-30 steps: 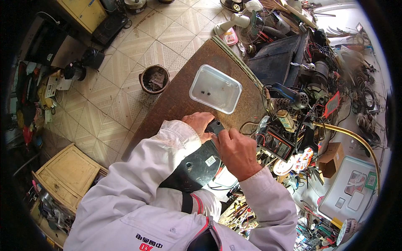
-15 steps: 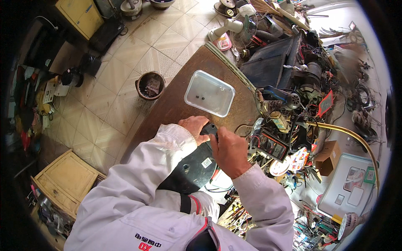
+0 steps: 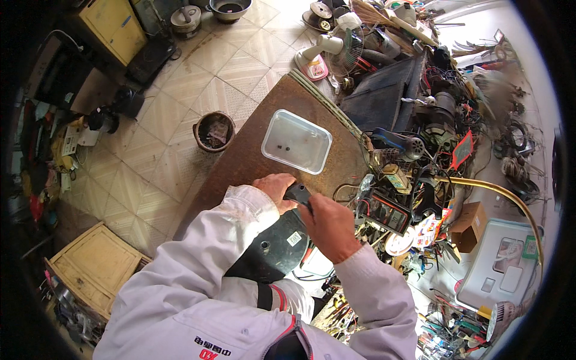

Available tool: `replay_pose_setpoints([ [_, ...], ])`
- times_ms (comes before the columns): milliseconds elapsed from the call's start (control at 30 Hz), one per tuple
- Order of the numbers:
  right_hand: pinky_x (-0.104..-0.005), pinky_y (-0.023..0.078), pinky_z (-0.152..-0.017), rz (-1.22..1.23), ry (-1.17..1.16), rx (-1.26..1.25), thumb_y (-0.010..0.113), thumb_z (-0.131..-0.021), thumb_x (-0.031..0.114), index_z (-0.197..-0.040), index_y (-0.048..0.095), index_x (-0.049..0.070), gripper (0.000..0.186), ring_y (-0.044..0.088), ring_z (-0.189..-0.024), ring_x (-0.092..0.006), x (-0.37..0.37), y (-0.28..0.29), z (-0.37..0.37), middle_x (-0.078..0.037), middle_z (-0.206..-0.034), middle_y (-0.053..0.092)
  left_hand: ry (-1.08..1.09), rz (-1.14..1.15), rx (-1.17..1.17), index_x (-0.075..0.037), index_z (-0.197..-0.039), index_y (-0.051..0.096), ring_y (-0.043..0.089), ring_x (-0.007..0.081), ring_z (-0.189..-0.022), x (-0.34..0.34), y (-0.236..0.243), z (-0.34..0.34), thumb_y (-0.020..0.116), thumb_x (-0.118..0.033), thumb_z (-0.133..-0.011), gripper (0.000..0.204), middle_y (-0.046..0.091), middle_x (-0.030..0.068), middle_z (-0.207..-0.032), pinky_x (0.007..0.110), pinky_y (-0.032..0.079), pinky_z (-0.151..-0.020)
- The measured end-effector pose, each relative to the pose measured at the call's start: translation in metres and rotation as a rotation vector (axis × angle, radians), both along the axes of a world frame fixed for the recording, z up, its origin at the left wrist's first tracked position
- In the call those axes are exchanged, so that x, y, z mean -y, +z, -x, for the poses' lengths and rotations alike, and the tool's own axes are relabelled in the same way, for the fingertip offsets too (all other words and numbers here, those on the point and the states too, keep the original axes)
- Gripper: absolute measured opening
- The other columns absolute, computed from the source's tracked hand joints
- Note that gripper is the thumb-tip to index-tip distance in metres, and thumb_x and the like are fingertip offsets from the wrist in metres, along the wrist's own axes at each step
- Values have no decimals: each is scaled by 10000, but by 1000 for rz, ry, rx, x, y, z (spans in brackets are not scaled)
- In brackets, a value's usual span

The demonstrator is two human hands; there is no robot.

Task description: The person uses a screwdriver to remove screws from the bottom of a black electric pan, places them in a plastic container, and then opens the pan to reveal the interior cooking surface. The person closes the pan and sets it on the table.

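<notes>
A small black part (image 3: 298, 191) with a round hole is held between my hands at the near part of the rusty brown tabletop (image 3: 240, 156). My left hand (image 3: 273, 189) grips it from the left, fingers curled round it. My right hand (image 3: 330, 227) is closed at its right side, over something I cannot make out. Below them lies a large black rounded piece (image 3: 269, 246) with a white label and a hole. A clear plastic container (image 3: 309, 141) holding a few tiny dark pieces stands beyond my hands.
A brown bucket (image 3: 213, 132) stands on the tiled floor left of the table. Tangled tools, cables, a meter (image 3: 387, 213) and a cardboard box (image 3: 467, 228) crowd the right side. A yellowish wooden cabinet (image 3: 96, 267) is at lower left, a fan (image 3: 345, 51) at the back.
The whole scene sits slightly lower and further left in the picture. Both hands stay on the black part, with my right hand's fingers and wrist slightly turned.
</notes>
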State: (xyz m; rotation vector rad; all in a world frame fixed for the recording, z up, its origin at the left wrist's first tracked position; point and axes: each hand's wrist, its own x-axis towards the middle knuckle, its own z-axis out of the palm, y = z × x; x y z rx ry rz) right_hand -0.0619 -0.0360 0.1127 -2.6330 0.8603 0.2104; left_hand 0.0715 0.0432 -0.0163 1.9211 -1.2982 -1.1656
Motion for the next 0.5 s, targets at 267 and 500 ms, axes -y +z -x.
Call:
replay_pose_setpoints([
  [267, -469, 497, -584, 60, -52, 209, 706, -939, 198, -890, 605, 47, 187, 639, -682, -378, 35, 9, 26, -159, -772, 599, 37, 100, 29, -64, -1332, 587, 575, 350, -1285, -5, -17, 4, 805, -343, -832, 612, 614, 148, -1375, 463, 465, -1074],
  [500, -476, 510, -611, 7, -74, 201, 714, -926, 207, -896, 613, 54, 186, 650, -703, -382, 37, -16, 33, -158, -793, 622, -13, 6, -15, -47, -1345, 589, 559, 351, -1309, 2, 0, -1, 813, -349, -810, 654, 596, 164, -1408, 448, 448, -1113],
])
